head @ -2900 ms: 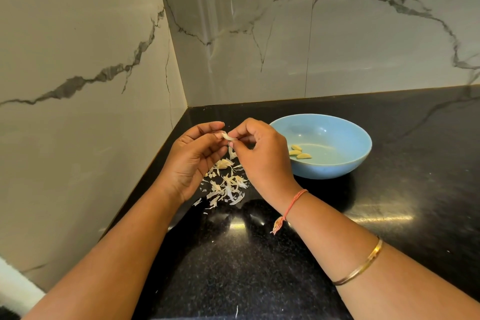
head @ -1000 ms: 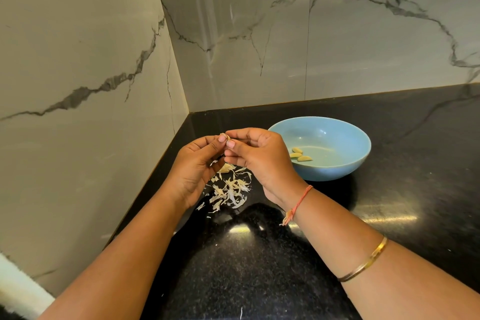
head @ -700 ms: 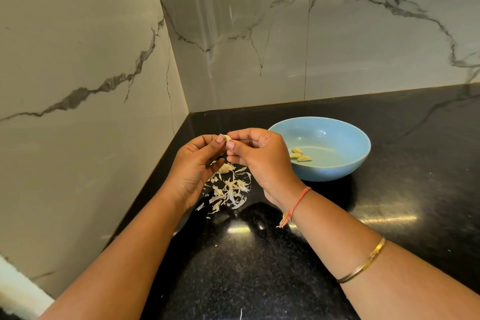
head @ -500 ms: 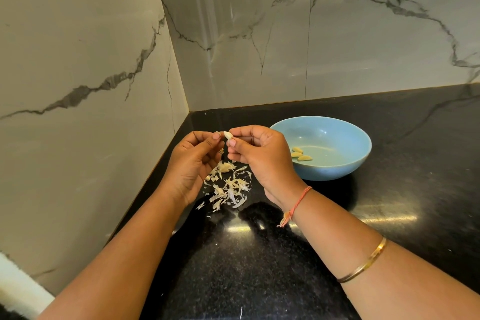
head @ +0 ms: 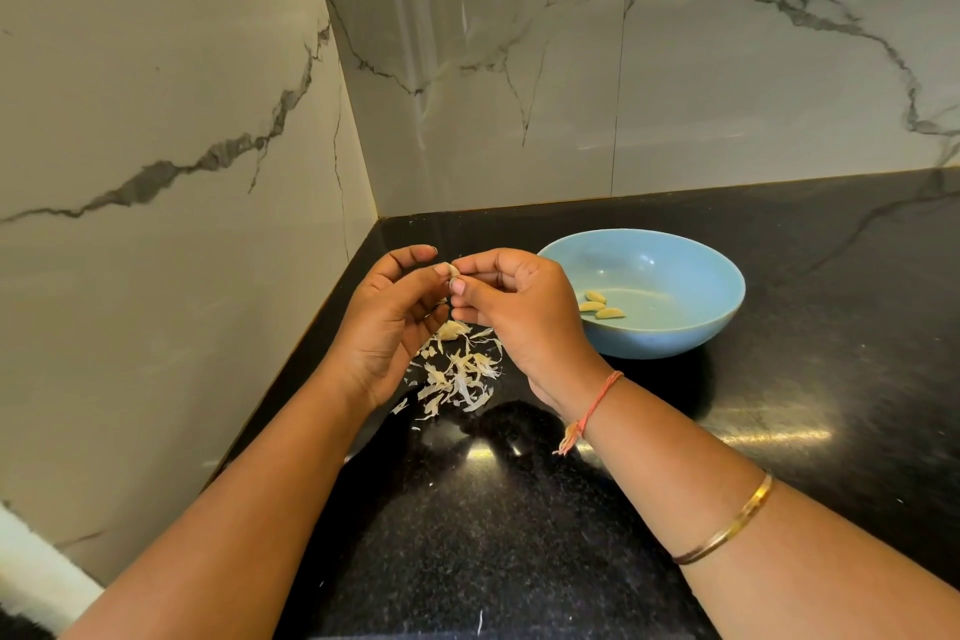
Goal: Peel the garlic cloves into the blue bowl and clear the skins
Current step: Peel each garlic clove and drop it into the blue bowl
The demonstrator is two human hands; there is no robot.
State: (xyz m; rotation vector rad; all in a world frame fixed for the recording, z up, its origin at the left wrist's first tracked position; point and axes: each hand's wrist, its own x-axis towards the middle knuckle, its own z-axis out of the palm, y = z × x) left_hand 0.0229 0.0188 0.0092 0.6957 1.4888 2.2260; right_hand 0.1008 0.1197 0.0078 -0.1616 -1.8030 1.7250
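A small pale garlic clove (head: pixel 453 269) sits between my two hands, above the counter. My right hand (head: pixel 511 314) pinches it with thumb and forefinger. My left hand (head: pixel 392 322) touches it with a fingertip, its other fingers curled; most of the clove is hidden. Below the hands lies a loose pile of papery garlic skins (head: pixel 460 372) on the black counter. The blue bowl (head: pixel 696 322) stands just right of my right hand, with three peeled cloves (head: pixel 600 304) in it.
The black stone counter (head: pixel 519 535) runs into a corner of marble-patterned walls (head: pixel 156 172) at the left and back. A few stray skin flakes (head: pixel 480 621) lie near the front edge. A thread band and a bangle are on my right forearm.
The hands stayed together above the skin pile, working the clove. My left fingers have loosened and spread a little from the clove.
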